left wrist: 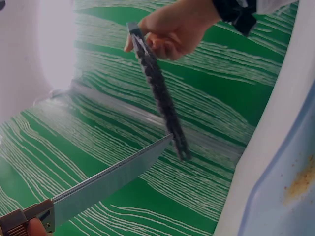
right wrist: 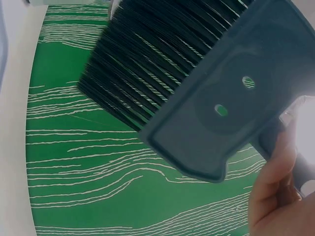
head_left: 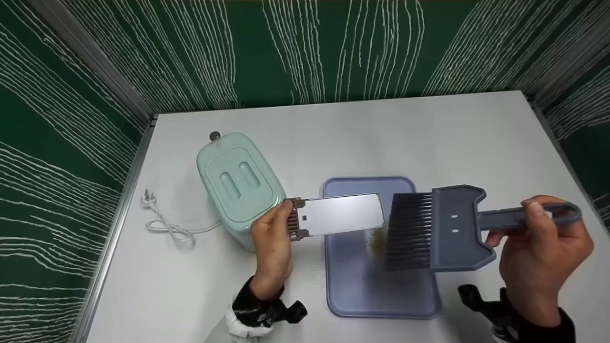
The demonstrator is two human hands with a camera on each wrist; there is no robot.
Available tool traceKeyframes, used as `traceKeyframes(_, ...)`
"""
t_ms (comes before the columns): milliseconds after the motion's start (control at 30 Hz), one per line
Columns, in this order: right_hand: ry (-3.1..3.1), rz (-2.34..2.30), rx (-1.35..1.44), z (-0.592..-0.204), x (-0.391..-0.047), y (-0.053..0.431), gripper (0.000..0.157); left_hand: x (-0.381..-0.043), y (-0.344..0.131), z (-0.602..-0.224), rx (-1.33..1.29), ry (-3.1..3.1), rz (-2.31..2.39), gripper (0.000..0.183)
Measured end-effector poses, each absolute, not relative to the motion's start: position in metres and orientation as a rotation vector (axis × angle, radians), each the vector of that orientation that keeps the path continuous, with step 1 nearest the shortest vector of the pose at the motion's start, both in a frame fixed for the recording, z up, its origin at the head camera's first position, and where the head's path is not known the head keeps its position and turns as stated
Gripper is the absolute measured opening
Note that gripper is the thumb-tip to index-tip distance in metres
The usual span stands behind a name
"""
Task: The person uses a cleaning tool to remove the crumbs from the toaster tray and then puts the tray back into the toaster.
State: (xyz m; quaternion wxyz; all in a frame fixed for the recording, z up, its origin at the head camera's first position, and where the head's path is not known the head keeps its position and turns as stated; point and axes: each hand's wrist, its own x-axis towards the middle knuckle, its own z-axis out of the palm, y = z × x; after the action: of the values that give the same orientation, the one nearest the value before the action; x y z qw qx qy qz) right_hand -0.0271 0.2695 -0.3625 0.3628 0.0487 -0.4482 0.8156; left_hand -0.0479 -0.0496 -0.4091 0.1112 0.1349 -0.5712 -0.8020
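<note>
My left hand (head_left: 274, 243) pinches the brown slotted end of a flat metal crumb tray (head_left: 343, 214), thumb on top. The bare silvery plate points right, above a blue-grey serving tray (head_left: 381, 300). In my right hand (head_left: 548, 252) I grip the handle of a wide grey brush (head_left: 457, 228). Its dark bristles (head_left: 410, 233) point left, their tips close to the free end of the crumb tray; in the left wrist view they overlap that end. Yellowish crumbs (head_left: 378, 243) lie on the serving tray, partly hidden behind the bristles.
A mint-green toaster (head_left: 243, 186) with its lid on stands left of the serving tray, close behind my left hand. Its white cord and plug (head_left: 164, 221) lie on the white table (head_left: 457, 138). Green panels with white lines (head_left: 343, 52) border the table.
</note>
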Motion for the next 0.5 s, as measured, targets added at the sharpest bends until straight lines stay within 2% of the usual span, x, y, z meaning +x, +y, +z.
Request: traceKeyframes(500, -1.007, 2.384, 0.426, -0.368, -0.024, 0.248, 0.018, -0.047, -0.049, -0.407, 0.380, -1.712, -2.376, 0.026)
